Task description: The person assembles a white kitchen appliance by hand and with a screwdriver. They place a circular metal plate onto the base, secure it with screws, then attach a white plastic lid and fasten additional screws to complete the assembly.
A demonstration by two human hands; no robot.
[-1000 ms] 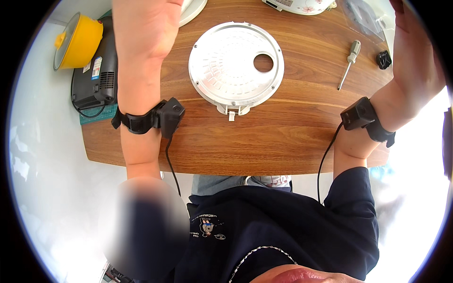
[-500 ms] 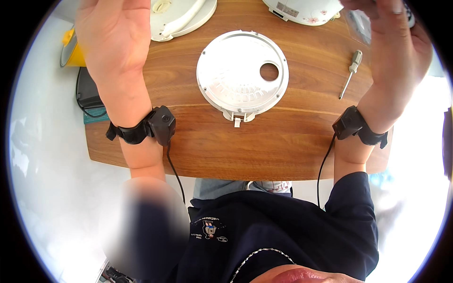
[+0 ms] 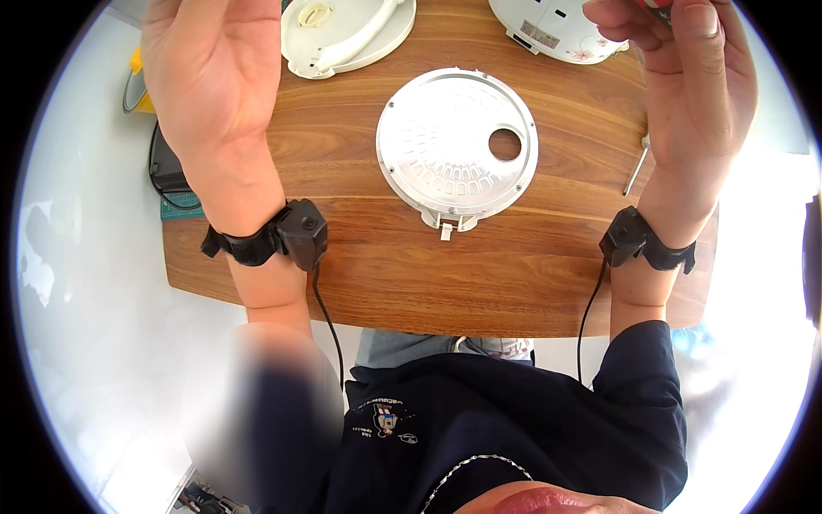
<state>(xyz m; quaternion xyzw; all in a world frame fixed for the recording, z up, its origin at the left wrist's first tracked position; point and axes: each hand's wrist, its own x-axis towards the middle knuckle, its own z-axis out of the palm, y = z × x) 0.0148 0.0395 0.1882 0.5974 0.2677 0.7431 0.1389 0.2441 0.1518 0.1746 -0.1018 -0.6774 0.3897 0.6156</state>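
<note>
My left hand (image 3: pixel 218 81) is raised at the upper left, palm toward me. Its palm looks flat and the thumb stretched, while the fingertips run past the top edge. At the upper right, my right hand (image 3: pixel 698 86) has bent fingers around a small red and dark object (image 3: pixel 655 7), mostly cut off by the frame. Between the hands lies a round silver metal lid plate (image 3: pixel 441 128) with one round hole, small screws around its rim and a white hinge tab (image 3: pixel 446 231) on its near side. Neither hand touches it.
A white oval cover with a handle (image 3: pixel 377 56) lies beyond the plate to the left. A white flowered appliance body (image 3: pixel 556 38) stands at the back right. Partly behind my right forearm is a screwdriver (image 3: pixel 635 174). A black box (image 3: pixel 169 167) sits on a green mat (image 3: pixel 175 206) at left.
My right hand has shifted a little left and down, bringing the red and dark object into view. The view has moved slightly, so the tabletop things appear further right and lower.
</note>
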